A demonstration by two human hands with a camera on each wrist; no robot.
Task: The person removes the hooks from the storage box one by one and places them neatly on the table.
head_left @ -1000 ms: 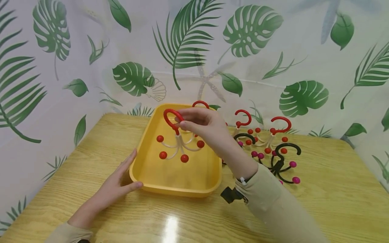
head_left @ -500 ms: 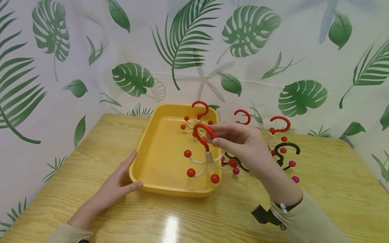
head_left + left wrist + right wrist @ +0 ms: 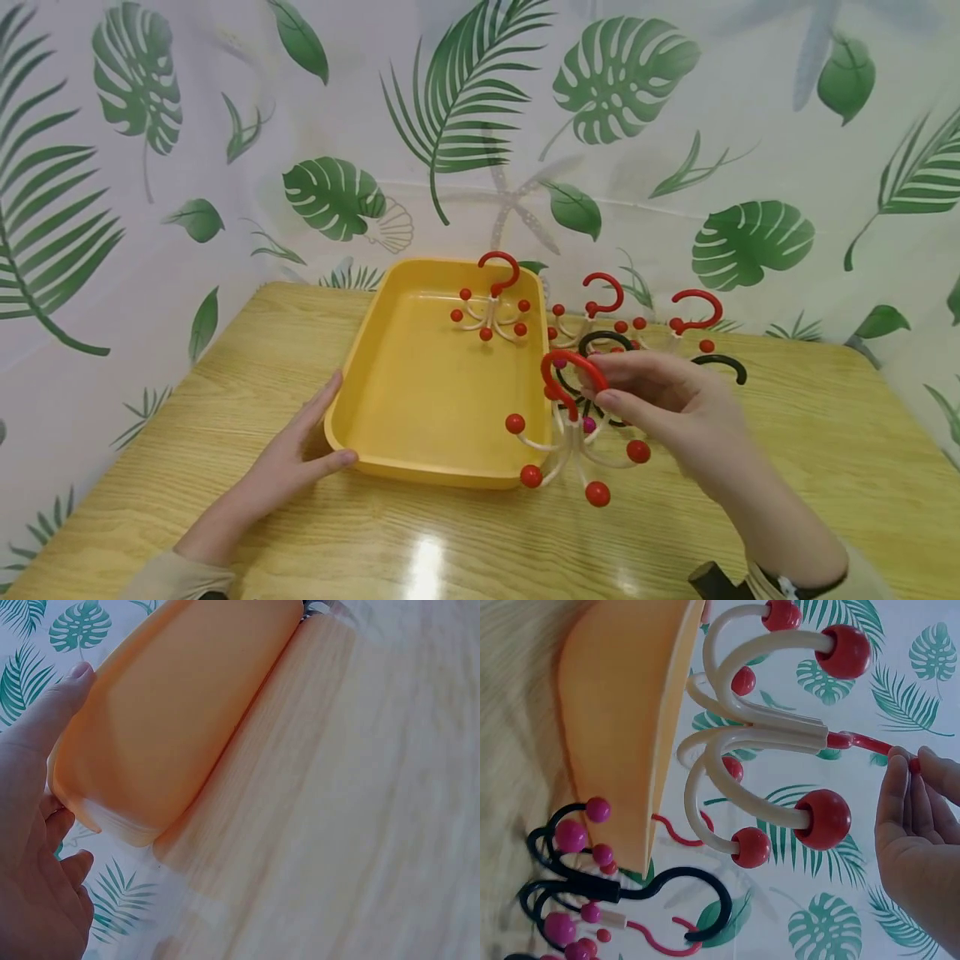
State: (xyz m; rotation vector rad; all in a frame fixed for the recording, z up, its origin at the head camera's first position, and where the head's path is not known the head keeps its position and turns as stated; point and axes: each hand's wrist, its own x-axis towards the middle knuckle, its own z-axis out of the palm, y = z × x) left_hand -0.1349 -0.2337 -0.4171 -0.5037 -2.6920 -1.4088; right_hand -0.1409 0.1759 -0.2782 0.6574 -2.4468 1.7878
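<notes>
My right hand pinches the red hook top of a multi-arm hanger between thumb and fingers. Below its white stem, curved white arms spread out, tipped with red balls. In the head view it hangs over the near right corner of the yellow tray; the right wrist view shows the hanger sideways. At the tray's near left corner rests my left hand, thumb on the near side and fingers along the left side. Inside the tray, at the far right, stands another red-and-white hanger.
Right of the tray stand more hangers: red-and-white ones with red hooks, and black ones with pink balls. My right hand partly hides them. Behind the wooden table hangs a leaf-patterned cloth.
My right hand has carried the hanger from above the tray's middle rightward and toward me, to the tray's near right corner. The left hand and the tray have stayed in place.
</notes>
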